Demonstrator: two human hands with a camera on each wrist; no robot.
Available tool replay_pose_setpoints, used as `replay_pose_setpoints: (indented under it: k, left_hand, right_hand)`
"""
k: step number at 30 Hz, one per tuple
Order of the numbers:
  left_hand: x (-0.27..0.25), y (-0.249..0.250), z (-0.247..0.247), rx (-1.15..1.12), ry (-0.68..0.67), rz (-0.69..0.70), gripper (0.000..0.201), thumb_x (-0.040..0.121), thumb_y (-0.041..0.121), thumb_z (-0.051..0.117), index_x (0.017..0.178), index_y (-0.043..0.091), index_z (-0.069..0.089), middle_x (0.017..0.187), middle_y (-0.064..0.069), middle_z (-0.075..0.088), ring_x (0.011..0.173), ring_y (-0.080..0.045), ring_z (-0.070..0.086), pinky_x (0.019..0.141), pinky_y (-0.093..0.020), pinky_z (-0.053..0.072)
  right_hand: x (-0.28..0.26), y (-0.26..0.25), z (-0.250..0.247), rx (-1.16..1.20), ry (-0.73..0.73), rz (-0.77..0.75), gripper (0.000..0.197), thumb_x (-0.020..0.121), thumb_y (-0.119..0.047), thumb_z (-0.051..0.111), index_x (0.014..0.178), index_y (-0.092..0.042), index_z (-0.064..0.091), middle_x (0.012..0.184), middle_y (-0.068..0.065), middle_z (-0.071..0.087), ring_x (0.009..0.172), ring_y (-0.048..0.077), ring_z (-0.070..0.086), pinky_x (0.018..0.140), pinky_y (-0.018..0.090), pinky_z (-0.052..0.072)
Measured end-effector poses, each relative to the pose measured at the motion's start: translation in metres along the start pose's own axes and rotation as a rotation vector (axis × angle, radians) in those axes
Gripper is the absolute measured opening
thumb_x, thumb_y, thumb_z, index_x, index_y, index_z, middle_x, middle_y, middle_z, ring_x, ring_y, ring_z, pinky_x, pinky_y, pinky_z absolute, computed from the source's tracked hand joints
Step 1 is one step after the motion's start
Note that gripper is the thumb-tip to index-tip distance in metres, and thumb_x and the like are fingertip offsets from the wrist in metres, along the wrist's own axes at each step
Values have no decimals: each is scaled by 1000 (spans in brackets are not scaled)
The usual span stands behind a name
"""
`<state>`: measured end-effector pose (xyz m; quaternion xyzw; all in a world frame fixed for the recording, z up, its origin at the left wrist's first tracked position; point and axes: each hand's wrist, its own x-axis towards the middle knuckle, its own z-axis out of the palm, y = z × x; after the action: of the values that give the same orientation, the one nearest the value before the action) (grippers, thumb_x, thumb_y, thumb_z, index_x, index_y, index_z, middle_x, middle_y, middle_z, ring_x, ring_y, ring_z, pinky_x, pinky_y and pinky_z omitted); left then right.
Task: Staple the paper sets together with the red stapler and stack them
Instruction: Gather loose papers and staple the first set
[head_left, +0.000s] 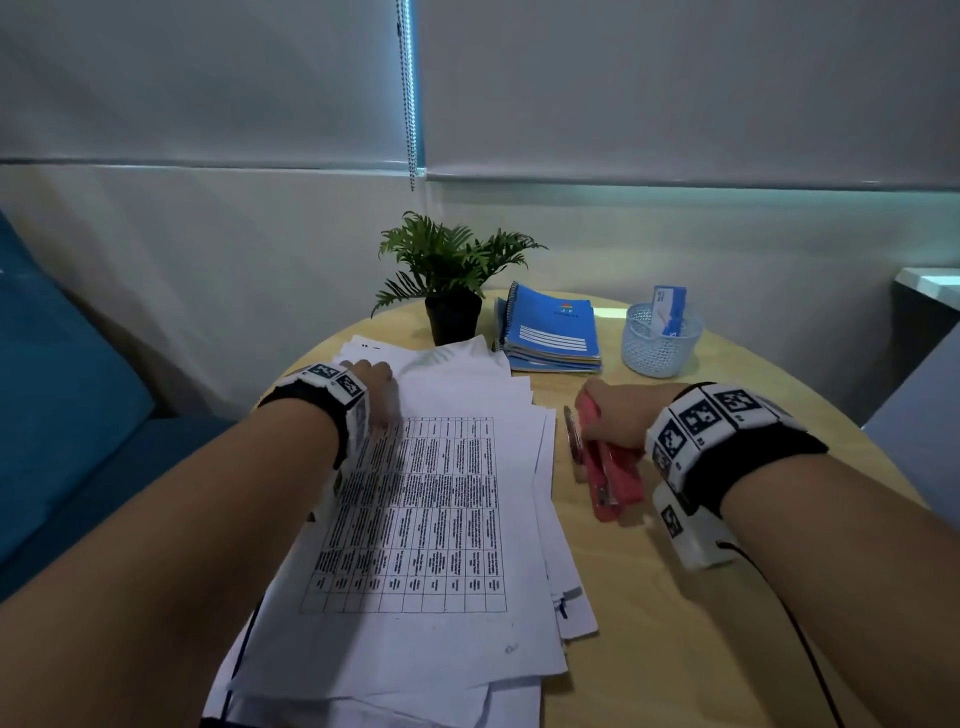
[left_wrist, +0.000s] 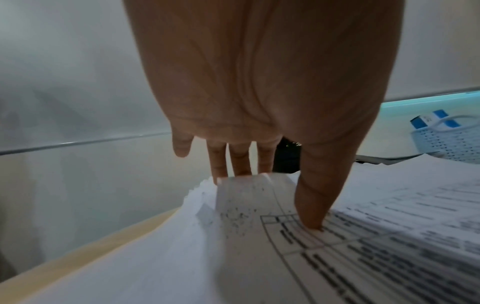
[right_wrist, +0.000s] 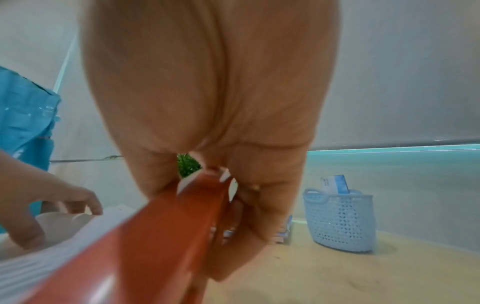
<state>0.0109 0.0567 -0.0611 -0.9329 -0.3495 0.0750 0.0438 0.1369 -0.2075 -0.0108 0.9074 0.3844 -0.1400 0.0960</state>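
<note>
Several loose paper sets, the papers (head_left: 415, 499), lie fanned on the counter (head_left: 649, 597), a printed table sheet on top; the left hand (head_left: 375, 382) grasps their far left corner, thumb (left_wrist: 315, 201) pressing down and fingers (left_wrist: 242, 162) curled over the edge, likely to square that corner for stapling. Just right of the papers the right hand (head_left: 621, 418) is clenched round the red stapler (head_left: 608, 467), nose aimed away from the body, apparently ready to bring to that corner.
</note>
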Motion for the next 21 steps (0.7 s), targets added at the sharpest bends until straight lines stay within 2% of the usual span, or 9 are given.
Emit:
replay_pose_setpoints:
  k: [2,4,8,12,14,16,18,20,21]
  left_hand:
    - [-1,-4,-7,-25,5,15,62,72,42,68,123,22,39,120,-4,52,110,-30,53,93,-42,43]
    - [-1,-6,-10,-87,-14,32,67,71,35,72,125,19,35,122,-11,45,107,-35,54,88,-44,47]
    - [-17,-3,-20,-204,93,-22,64,76,8,67,130,12,32,129,-19,33,99,-40,56,84,-46,50]
    - [-31,-3,-32,-362,245,-17,40,85,9,57,122,5,43,116,-20,55,101,-36,55,78,-38,44]
    - [-47,1,-42,-405,367,19,26,90,14,52,114,8,49,109,-19,60,91,-32,54,72,-34,41]
    - [-65,5,-51,-418,472,69,16,93,22,50,105,13,54,104,-14,62,82,-26,50,69,-32,40]
    - [-82,10,-61,-494,567,164,17,93,28,54,103,15,59,114,-8,57,94,-22,52,82,-34,45]
    - [-100,16,-74,-656,666,259,21,90,30,59,102,13,60,124,-4,45,109,-16,46,98,-30,39]
    - [-108,19,-82,-743,696,281,22,89,31,60,102,13,59,125,-2,40,110,-13,43,100,-27,37]
  right_hand:
    - [-2,-1,-3,282,18,-32,44,96,-31,50,131,-10,33,100,7,58,84,19,56,71,28,48]
    - [-5,3,-3,436,20,-80,49,94,-32,54,132,-14,29,109,9,57,93,22,61,78,33,53]
    - [-5,7,4,696,104,-119,54,88,-30,65,130,-18,33,112,6,58,92,17,60,69,24,50]
    - [-9,7,10,848,186,-107,37,81,-31,73,113,-17,61,102,6,67,90,20,66,82,32,54]
    - [-12,6,14,930,220,-115,25,82,-32,71,101,-17,67,95,6,70,86,21,68,83,34,54]
    - [-15,7,19,1027,245,-138,22,83,-30,70,99,-15,69,92,6,71,85,20,68,84,35,55]
    - [-18,10,23,1124,250,-175,25,83,-26,71,107,-16,69,96,3,71,85,18,69,80,31,55]
    - [-26,13,26,1187,250,-237,30,83,-23,72,112,-19,68,100,0,70,85,14,68,74,24,54]
    - [-31,14,27,1224,242,-265,31,82,-21,73,112,-20,68,102,0,70,85,14,68,73,22,54]
